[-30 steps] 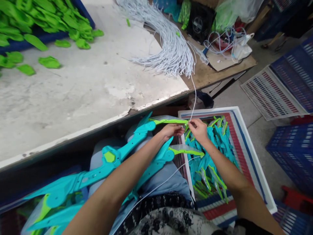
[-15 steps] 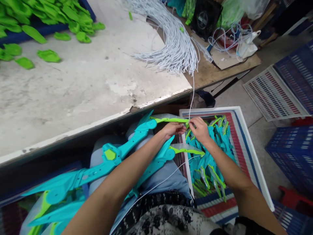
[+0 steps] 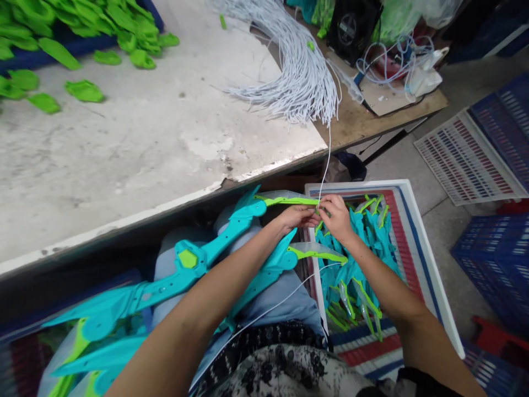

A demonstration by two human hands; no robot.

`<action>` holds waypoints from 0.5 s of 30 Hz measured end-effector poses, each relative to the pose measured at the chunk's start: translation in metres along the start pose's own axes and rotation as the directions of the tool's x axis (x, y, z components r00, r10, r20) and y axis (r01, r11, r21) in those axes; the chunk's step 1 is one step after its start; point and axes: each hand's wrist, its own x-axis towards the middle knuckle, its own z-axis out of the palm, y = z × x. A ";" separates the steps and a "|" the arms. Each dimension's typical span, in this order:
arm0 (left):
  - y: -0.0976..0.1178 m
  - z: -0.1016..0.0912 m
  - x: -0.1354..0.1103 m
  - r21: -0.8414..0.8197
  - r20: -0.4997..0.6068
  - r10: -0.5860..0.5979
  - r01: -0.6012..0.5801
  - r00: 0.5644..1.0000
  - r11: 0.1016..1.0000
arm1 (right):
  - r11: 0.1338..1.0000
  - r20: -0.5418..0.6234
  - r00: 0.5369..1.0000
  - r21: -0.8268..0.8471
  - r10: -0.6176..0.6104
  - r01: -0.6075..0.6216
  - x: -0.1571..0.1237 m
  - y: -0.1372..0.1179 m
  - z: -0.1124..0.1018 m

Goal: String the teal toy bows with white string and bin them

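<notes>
A turquoise toy bow with lime-green limb ends lies across my lap. Its far green tip reaches to my hands. My left hand is closed at this tip, its fingers pinched together. Close against it, my right hand pinches a white cord where the cord meets the tip. That cord runs up to the table edge. A second turquoise bow lies under my left forearm, with another white cord at its green tip. My fingers hide the exact contact between cord and tip.
A bundle of white cords lies on the worn white table. Green parts lie at the left, many in a blue tray. A white-rimmed crate holds several bows at right. Blue crates stand on the floor. A black fan stands behind.
The view has shifted slightly. My right fingers have curled in a little closer to the bow tip and my left hand. The cord still runs up to the table.
</notes>
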 end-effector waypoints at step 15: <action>0.019 -0.042 -0.155 0.216 -0.286 0.334 -0.280 0.898 0.936 | 0.968 0.078 0.973 0.114 0.216 -0.224 -0.020 0.013 0.002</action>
